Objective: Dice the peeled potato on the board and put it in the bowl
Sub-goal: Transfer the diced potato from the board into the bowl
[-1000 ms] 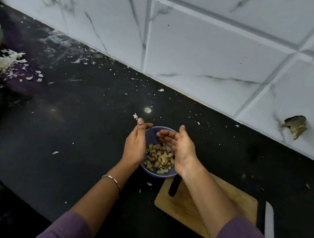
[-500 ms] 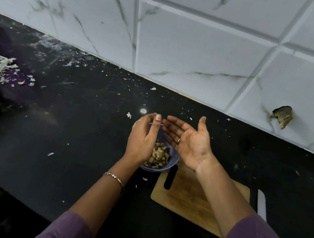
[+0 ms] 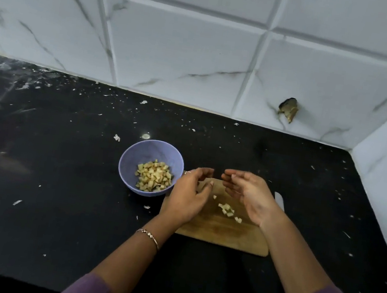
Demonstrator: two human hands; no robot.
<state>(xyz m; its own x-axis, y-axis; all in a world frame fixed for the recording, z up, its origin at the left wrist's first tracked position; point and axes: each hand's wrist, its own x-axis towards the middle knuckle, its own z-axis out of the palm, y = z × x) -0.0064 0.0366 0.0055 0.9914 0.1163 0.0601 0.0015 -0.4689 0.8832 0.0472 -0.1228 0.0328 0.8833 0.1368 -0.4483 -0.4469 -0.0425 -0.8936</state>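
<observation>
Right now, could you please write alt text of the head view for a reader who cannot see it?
The left hand and right hand hover empty over a board with a few potato cubes; a purple bowl of diced potato sits beside it on a black counter.

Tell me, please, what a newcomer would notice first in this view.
Probably the lilac bowl of diced potato on the black counter, left of the wooden board. Next, the left hand and right hand hovering over the board, where a few dice lie. A broken hole mars the tiled wall.
</observation>
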